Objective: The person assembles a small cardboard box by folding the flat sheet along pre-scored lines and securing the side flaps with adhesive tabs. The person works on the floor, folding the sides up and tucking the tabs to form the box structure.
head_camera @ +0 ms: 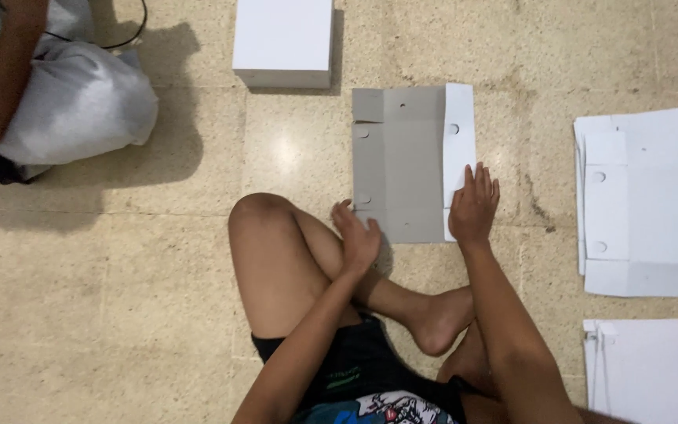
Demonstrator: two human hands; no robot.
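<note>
A flat grey cardboard box blank (pixel 402 161) lies on the stone floor in front of my crossed legs, its right flap folded over to show a white face (pixel 459 129). My right hand (pixel 473 206) presses flat, fingers spread, on the lower end of that white flap. At the blank's lower left corner sits my left hand (pixel 357 235), fingers loosely curled, touching or just off the cardboard edge; it holds nothing.
A finished white box (pixel 283 41) stands on the floor beyond the blank. Stacks of white flat blanks (pixel 649 204) lie to the right, with another pile (pixel 653 369) nearer me. Another person sits at the upper left, knee (pixel 80 102) in grey cloth.
</note>
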